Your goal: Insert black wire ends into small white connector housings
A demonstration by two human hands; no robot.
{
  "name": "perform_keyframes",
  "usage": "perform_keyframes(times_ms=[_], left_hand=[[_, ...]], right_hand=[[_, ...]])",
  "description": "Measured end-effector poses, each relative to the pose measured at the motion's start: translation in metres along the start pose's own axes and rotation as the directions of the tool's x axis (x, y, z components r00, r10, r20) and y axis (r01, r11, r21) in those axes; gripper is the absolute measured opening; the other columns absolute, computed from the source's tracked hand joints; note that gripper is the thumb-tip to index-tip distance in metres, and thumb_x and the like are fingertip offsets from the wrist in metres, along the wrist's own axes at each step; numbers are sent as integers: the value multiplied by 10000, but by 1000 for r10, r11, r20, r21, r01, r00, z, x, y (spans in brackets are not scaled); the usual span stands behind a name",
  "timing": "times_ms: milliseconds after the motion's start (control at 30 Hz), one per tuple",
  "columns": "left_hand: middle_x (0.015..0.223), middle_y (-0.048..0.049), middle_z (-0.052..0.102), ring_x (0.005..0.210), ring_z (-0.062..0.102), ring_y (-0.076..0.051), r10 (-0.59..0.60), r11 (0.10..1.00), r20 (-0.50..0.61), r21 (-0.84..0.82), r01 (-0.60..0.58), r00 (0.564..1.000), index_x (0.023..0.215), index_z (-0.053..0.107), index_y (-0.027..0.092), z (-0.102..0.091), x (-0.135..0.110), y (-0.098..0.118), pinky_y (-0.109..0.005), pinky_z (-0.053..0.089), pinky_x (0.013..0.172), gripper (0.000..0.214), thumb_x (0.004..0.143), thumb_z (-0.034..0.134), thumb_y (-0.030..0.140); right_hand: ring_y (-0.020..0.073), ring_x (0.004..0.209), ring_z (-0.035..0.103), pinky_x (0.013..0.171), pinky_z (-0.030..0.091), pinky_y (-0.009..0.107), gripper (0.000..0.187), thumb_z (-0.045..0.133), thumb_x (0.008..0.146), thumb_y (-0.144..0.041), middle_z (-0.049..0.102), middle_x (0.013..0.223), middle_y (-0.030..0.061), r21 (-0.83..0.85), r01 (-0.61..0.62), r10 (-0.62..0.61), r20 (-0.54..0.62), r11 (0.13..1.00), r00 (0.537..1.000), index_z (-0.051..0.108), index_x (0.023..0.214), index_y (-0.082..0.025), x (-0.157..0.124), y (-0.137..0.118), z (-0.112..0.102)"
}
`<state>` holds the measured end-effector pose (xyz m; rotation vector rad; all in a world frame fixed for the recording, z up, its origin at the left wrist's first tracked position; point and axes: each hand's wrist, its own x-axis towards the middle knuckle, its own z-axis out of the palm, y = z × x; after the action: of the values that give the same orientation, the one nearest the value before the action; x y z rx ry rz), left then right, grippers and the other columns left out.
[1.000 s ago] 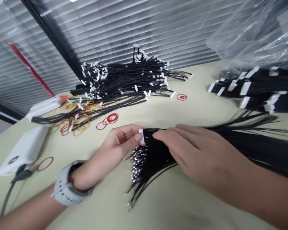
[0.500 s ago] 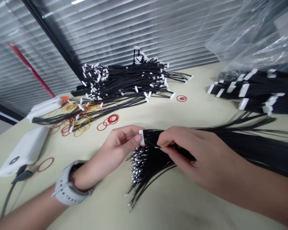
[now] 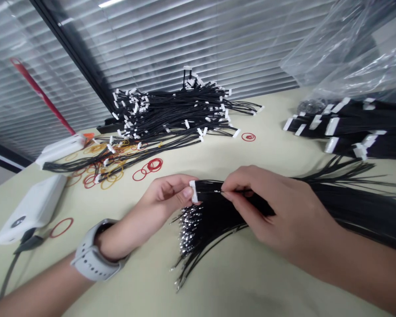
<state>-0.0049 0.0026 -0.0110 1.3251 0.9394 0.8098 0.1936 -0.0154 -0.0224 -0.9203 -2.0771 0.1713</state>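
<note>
- With my left hand [image 3: 163, 199], I pinch a small, hard, white plug [image 3: 193, 192] between thumb and finger; it is a thin block, standing nearly upright at the upper left corner of the black wires [image 3: 214, 218].
- With my right hand [image 3: 267, 198], I pinch one thin black wire [image 3: 217, 191] between thumb and finger, just to the right of the plug.
- That wire looks straight, with a tiny shiny spot by my fingertips; from here I can't tell whether its end is inside the plug.
- The loose wires lie smooth and close on the pale, flat table [image 3: 145, 277], and their shiny metal tips [image 3: 187, 231] fan out below the plug.
- A bendy gray strap [image 3: 92, 264] goes around my left wrist.
- Behind my hands I see a messy pile of black cables [image 3: 181, 103] with white ends.
- Thin, round rubber bands [image 3: 155, 165], red and yellow, lie near it.
- At the far right, a crinkly clear bag [image 3: 330, 53] shines.
</note>
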Motion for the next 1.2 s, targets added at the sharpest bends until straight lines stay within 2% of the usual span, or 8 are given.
perform_keyframes(times_ms=[133,400,600,767,900,1000,1200], left_hand=[[758,-29,630,705,547,-105,-7,1000,-2,23,7,1000,859,644,145,0,0,0,-189,430,665,111,808,573,214],[767,-23,620,723,550,-115,-8,1000,0,16,8,1000,874,645,164,-1,-1,-2,-207,434,692,111,813,564,211],[780,-24,621,714,548,-108,-8,1000,-1,9,8,1000,878,646,161,0,-1,-1,-197,437,677,115,814,565,212],[720,-5,598,690,532,-101,-9,996,12,94,8,1000,869,643,168,4,-2,0,-195,416,664,110,821,552,208],[732,-21,602,699,535,-126,5,990,24,142,-8,1000,877,640,161,8,-4,1,-221,415,653,122,820,549,219],[749,-22,604,710,537,-124,2,992,34,125,-7,999,893,637,169,9,-5,1,-217,417,660,124,824,545,217],[728,4,602,673,526,-84,8,999,-5,32,-8,1000,905,651,198,7,-3,0,-176,413,641,124,820,562,210]], right_hand=[[63,647,526,605,400,176,174,459,794,-46,559,738,-53,30,-9,9,11,999,1000,484,856,-207,1,-1,-2],[60,677,542,632,411,172,180,444,802,-44,582,764,-54,82,48,-49,17,996,999,483,861,-210,1,-5,-4],[84,676,547,620,405,202,192,449,793,-46,592,780,-40,-33,51,-51,8,998,999,483,890,-208,-1,-1,-1],[127,733,542,617,389,251,93,433,837,-156,602,820,1,-14,63,-61,115,998,991,500,889,-196,-4,1,2],[124,723,510,642,380,265,131,393,862,-145,585,807,-3,51,99,-106,141,994,984,497,925,-192,-5,-1,4],[119,728,509,656,389,263,122,407,860,-147,586,808,-7,44,115,-119,109,992,987,505,917,-191,-4,-2,4],[108,737,525,696,413,238,125,475,820,-84,632,725,-28,-102,142,-151,-79,985,985,553,805,-181,1,-6,0]])
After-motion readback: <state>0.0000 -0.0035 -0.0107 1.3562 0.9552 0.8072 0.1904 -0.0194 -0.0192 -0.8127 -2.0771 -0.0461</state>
